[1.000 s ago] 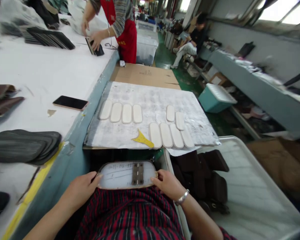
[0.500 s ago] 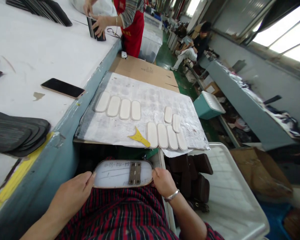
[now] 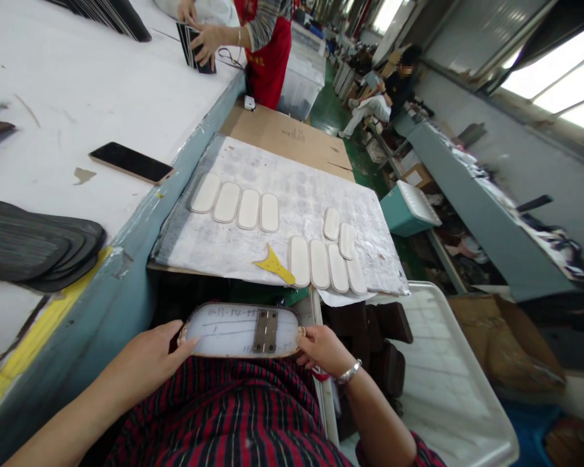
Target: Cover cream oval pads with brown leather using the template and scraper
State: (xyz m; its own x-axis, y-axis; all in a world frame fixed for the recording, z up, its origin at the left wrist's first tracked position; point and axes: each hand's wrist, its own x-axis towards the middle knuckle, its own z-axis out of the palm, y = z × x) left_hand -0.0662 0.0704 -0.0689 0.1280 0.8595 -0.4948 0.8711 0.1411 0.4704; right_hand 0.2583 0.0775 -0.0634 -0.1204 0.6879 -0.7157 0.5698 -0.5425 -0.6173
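Observation:
Over my lap I hold a long oval template plate [image 3: 224, 334], whitish and translucent, with handwriting and a metal hinge [image 3: 265, 331] toward its right end. My left hand [image 3: 163, 350] grips the left end, thumb on top of the plate. At the other end, my right hand [image 3: 324, 350] pinches the rim between thumb and fingers. Beyond the plate lies a white-covered board [image 3: 214, 253] bearing several cream oval pieces [image 3: 299, 261] with darker edges. A yellow forked tool [image 3: 275, 264] rests beside them.
To my right stands a white plastic bin [image 3: 448, 376] with dark brown pieces [image 3: 387, 363] at its left side. A phone [image 3: 131, 162] and stacked dark ovals [image 3: 43, 243] lie on the left table. Across it, a co-worker's hands [image 3: 207, 44] hold dark strips.
My left thumb has come over onto the plate's top face, with the hand more spread. The plate has risen slightly in view; my right hand stays at its right end.

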